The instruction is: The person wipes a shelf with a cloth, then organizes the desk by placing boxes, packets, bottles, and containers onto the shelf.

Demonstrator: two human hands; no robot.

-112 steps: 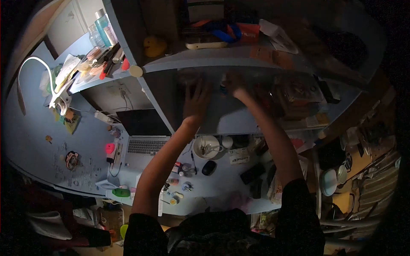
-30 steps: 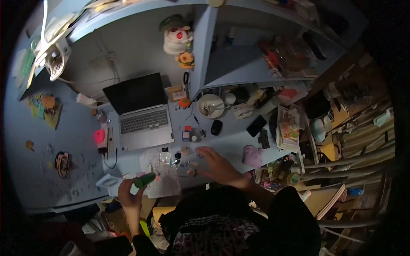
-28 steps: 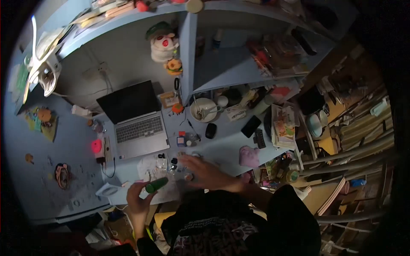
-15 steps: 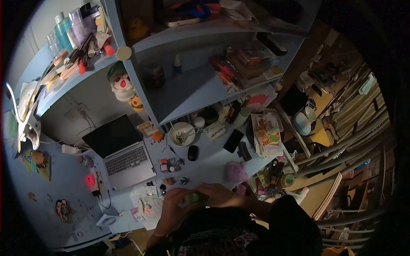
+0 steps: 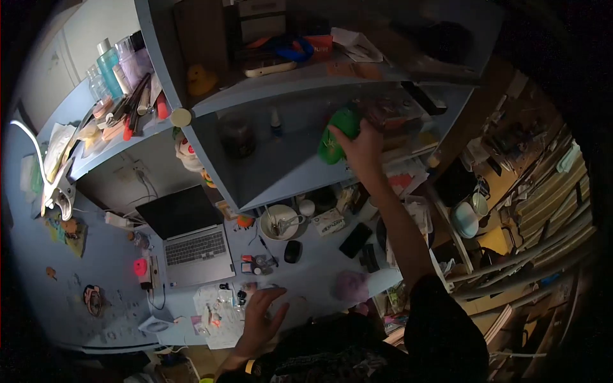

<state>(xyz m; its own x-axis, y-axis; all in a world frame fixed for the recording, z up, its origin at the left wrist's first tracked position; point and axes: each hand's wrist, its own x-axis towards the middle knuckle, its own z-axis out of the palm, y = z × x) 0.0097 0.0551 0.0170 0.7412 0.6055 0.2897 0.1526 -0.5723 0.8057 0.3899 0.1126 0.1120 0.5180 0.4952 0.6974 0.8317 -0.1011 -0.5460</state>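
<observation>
Cluttered blue desk [image 5: 319, 271] under shelves. Right hand [image 5: 363, 148] is way up at the middle shelf [image 5: 300, 175], fingers wrapped round a green bottle [image 5: 338, 135], standing roughly upright. Left hand [image 5: 260, 319] hangs spread-open low over the desk's front edge, holding nothing.

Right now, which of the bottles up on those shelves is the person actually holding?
The green bottle, gripped in the right hand at the middle shelf. The teal bottle and clear bottles stand untouched on the upper left shelf; the small dropper bottle stands apart, farther back.
</observation>
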